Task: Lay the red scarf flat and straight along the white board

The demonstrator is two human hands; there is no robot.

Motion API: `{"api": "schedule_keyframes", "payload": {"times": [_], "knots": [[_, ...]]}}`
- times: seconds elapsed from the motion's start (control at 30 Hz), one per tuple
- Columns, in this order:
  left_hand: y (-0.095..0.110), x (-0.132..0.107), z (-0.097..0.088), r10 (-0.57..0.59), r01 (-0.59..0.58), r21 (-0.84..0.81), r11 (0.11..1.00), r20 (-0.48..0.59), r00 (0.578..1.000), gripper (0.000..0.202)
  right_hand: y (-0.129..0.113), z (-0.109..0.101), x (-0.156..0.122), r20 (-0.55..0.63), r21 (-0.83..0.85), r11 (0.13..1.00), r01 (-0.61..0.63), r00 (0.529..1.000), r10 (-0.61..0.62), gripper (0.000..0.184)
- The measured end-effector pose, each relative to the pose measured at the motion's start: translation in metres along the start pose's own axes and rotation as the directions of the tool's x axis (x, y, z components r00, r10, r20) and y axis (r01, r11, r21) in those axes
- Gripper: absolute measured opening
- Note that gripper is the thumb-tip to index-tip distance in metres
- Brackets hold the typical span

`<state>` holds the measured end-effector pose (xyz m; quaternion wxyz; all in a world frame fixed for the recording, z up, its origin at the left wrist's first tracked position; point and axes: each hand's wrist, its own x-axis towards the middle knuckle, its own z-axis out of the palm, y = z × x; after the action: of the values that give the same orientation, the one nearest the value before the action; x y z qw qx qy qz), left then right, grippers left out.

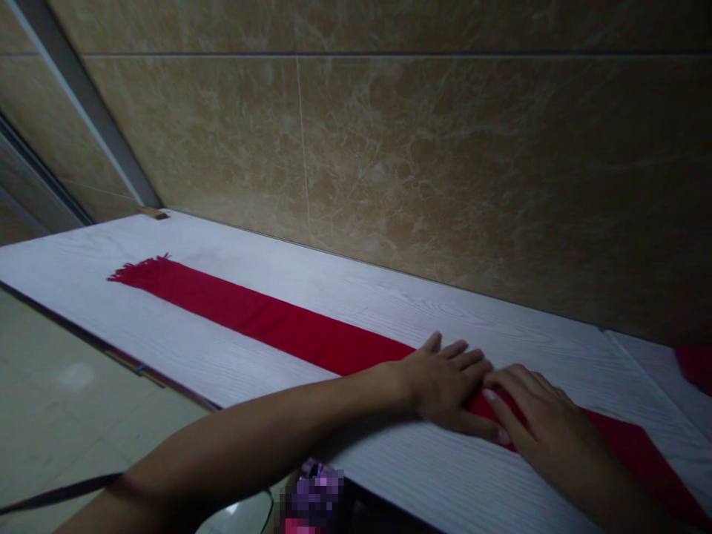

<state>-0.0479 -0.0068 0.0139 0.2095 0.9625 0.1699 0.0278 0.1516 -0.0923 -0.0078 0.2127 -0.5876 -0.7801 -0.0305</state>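
Observation:
A long red scarf [267, 317] with a fringed end lies in a narrow strip along the white wood-grain tabletop [250, 259]. My left hand [448, 386] rests flat across it, palm down with the fingers spread. Just to its right, my right hand [537, 411] has its fingers bent and the thumb and index fingertips close together at the scarf, pinching the cloth. Both hands cover part of the scarf between them. Beyond my right wrist the red cloth continues toward the lower right corner.
A tiled marbled wall [389, 170] borders the table's far side. A small wooden block [153, 213] sits at the far left corner. More red cloth [695, 367] shows at the right edge. Pale floor [72, 400] lies below the near left edge.

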Motion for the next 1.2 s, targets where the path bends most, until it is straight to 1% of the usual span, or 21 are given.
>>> {"api": "schedule_keyframes", "payload": {"times": [0.03, 0.07, 0.17, 0.2, 0.23, 0.27, 0.37, 0.4, 0.47, 0.6, 0.77, 0.97, 1.2], "knots": [[-0.001, 0.000, 0.001, 0.001, -0.002, -0.007, 1.000, -0.006, 1.000, 0.095, 0.000, 0.001, 0.001, 0.010, 0.008, 1.000, -0.002, 1.000, 0.002, 0.026], [-0.001, 0.001, 0.002, 0.001, -0.001, -0.016, 1.000, -0.009, 1.000, 0.097, 0.000, 0.000, 0.002, -0.016, 0.009, 1.000, -0.006, 1.000, 0.006, 0.026], [-0.004, 0.002, 0.006, -0.014, 0.012, -0.066, 0.998, -0.026, 1.000, 0.108, -0.004, -0.004, 0.005, -0.173, -0.007, 1.000, -0.026, 0.985, 0.025, 0.025], [-0.005, 0.003, 0.008, -0.020, 0.017, -0.087, 0.996, -0.038, 0.999, 0.113, -0.005, -0.005, 0.006, -0.203, -0.014, 0.999, -0.031, 0.979, 0.027, 0.024], [-0.006, 0.003, 0.009, -0.026, 0.021, -0.108, 0.994, -0.049, 0.998, 0.119, -0.006, -0.005, 0.007, -0.199, -0.016, 0.999, -0.029, 0.980, 0.025, 0.024], [-0.007, 0.003, 0.009, -0.031, 0.023, -0.127, 0.992, -0.058, 0.998, 0.125, -0.006, -0.003, 0.007, -0.165, -0.011, 1.000, -0.020, 0.986, 0.018, 0.024], [-0.008, 0.004, 0.010, -0.038, 0.028, -0.147, 0.989, -0.065, 0.997, 0.131, -0.002, 0.004, 0.006, 0.007, 0.046, 0.999, 0.008, 1.000, -0.008, 0.026], [-0.008, 0.004, 0.010, -0.041, 0.032, -0.138, 0.990, -0.058, 0.998, 0.130, 0.000, 0.006, 0.005, 0.041, 0.070, 0.998, 0.005, 0.999, -0.008, 0.027], [-0.006, 0.004, 0.008, -0.051, 0.046, -0.106, 0.993, -0.037, 0.998, 0.126, 0.004, 0.008, 0.004, 0.052, 0.099, 0.995, -0.009, 0.999, 0.004, 0.027], [-0.003, 0.003, 0.004, -0.062, 0.061, -0.067, 0.996, -0.009, 0.998, 0.121, 0.008, 0.010, -0.001, 0.027, 0.087, 0.996, 0.003, 1.000, -0.005, 0.026], [-0.003, 0.001, 0.002, -0.052, 0.050, -0.086, 0.995, -0.018, 0.998, 0.113, 0.009, 0.014, -0.008, -0.009, 0.051, 0.998, 0.030, 1.000, -0.030, 0.025], [-0.005, 0.003, 0.006, -0.045, 0.044, -0.046, 0.998, -0.027, 0.999, 0.116, 0.009, 0.016, -0.010, -0.038, 0.040, 0.998, 0.056, 0.998, -0.055, 0.025], [-0.001, 0.001, 0.000, -0.034, 0.035, 0.056, 0.998, -0.011, 0.999, 0.097, 0.009, 0.017, -0.010, -0.043, 0.047, 0.997, 0.053, 0.998, -0.051, 0.023]]}}
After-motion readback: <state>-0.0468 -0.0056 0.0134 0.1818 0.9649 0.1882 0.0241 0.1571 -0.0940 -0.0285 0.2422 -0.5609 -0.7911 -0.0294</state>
